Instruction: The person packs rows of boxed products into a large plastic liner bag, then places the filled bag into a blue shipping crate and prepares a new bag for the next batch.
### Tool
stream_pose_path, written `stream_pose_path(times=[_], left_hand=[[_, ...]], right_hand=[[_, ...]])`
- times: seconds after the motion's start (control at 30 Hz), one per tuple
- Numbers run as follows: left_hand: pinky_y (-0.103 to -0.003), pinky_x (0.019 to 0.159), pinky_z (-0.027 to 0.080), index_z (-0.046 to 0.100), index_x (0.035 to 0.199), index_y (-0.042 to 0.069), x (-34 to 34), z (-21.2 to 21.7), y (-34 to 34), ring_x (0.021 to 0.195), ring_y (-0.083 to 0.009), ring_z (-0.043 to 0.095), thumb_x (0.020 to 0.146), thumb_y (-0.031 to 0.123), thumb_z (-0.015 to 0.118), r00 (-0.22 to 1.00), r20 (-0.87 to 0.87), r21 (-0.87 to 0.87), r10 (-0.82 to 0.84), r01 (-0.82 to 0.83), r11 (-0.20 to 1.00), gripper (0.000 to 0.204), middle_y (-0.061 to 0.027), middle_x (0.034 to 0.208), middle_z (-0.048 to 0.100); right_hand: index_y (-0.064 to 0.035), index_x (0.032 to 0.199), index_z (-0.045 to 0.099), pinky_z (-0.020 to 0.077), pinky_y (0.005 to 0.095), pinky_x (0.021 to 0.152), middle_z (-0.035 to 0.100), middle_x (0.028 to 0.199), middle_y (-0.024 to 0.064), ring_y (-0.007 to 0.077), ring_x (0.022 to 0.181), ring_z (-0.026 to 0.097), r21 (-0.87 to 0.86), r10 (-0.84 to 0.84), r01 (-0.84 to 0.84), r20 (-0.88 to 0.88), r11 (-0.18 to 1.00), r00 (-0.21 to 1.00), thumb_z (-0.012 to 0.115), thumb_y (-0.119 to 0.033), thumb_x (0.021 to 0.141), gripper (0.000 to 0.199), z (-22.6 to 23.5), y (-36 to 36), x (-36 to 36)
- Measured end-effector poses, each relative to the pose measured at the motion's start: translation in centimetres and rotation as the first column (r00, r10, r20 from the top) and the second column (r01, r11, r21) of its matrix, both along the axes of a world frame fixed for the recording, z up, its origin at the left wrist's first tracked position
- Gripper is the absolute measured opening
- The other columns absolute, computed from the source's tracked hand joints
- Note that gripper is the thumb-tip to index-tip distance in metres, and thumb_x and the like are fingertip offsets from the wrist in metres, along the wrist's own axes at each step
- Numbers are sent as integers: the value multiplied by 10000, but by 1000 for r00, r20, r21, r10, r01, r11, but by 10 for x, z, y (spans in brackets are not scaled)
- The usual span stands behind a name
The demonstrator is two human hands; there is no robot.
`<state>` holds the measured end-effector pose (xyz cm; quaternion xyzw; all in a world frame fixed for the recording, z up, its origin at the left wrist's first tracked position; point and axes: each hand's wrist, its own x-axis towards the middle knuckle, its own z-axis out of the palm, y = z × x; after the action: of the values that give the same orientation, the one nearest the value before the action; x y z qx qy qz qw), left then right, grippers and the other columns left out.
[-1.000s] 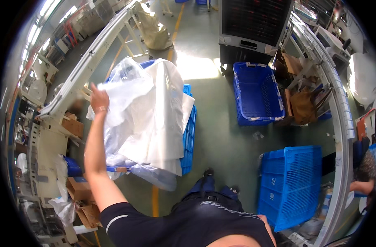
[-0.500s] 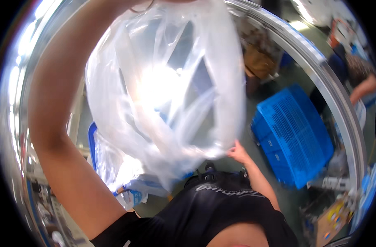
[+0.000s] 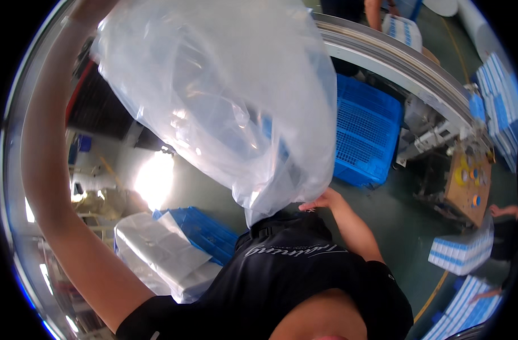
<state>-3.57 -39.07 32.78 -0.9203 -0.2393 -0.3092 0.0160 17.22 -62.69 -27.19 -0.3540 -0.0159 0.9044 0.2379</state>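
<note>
Head view.

Bag [image 3: 225, 107]: one, clear plastic, large, crinkled and glossy with glare; held aloft in front of the camera, billowed wide at the top and tapering to a gathered end just above the person's dark shirt [image 3: 293, 272].

Left hand [image 3: 92, 7]: raised to the upper rim at the bag's top; mostly cut off by the frame edge, so its grip cannot be told.

Right hand [image 3: 322, 201]: low at the bag's bottom edge, fingers curled and touching the plastic; whether they pinch it cannot be told.

Crates: two, blue, slotted. One [image 3: 364, 133] behind the bag beside the conveyor [image 3: 395, 59]; one [image 3: 199, 232] lower left.

Folded bags [image 3: 157, 255]: one pale stack, resting on the lower-left crate.

Box stacks: white and blue, several; one [image 3: 460, 249] lower right, near another person's hand [image 3: 497, 211].
</note>
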Motion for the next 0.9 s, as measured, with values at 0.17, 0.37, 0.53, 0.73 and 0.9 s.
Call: stream_pose_path(times=[0.17, 0.37, 0.53, 0.73, 0.9], left_hand=[[-376, 946, 448, 607, 1226, 40, -36, 1, -45, 1127, -258, 577, 871, 362, 519, 971, -183, -217, -154, 113, 969, 487, -189, 1232, 583], [-403, 1104, 269, 420, 1353, -42, -152, -176, 11, 1282, -285, 431, 856, 481, 521, 918, 225, -788, 326, -25, 615, 728, -170, 1429, 407], [-390, 1085, 294, 485, 1269, -33, -177, -346, 64, 1240, -295, 462, 900, 500, 459, 655, 602, -678, 457, 721, -141, 649, -183, 1369, 468], [-378, 761, 552, 551, 1115, 78, -129, -488, 205, 856, -199, 641, 936, 166, 582, 851, 287, -860, 439, 431, -274, 202, -65, 975, 649], [-395, 926, 497, 448, 1341, 21, -76, -512, 230, 1034, -277, 621, 779, 122, 732, 974, 141, -809, -175, 11, -587, 637, -166, 1145, 618]], right_hand=[[-30, 1259, 542, 557, 378, 828, 653, 1110, 126, 224, 996, 641, 162, -457, 473, -124, 866, 881, 567, -110, 913, 356, -32, 17, 30], [-114, 1375, 440, 540, 342, 819, 581, 1126, 63, 195, 961, 606, 690, -933, 665, 41, 286, 358, 676, 48, 761, 678, 84, -8, 178], [-22, 1376, 395, 533, 363, 829, 588, 1156, 102, 220, 996, 603, 751, -927, 589, 85, 300, 364, 790, -139, 685, 805, 183, -57, 209], [-25, 1391, 387, 512, 361, 834, 595, 1160, 119, 206, 1006, 585, 518, -879, 806, -190, 288, 437, 745, -334, 790, 764, 243, -52, 177], [-26, 1127, 599, 524, 352, 778, 647, 986, 65, 178, 791, 623, 634, -760, 423, 583, 647, 288, 680, -160, 828, 338, 227, -58, 160]])
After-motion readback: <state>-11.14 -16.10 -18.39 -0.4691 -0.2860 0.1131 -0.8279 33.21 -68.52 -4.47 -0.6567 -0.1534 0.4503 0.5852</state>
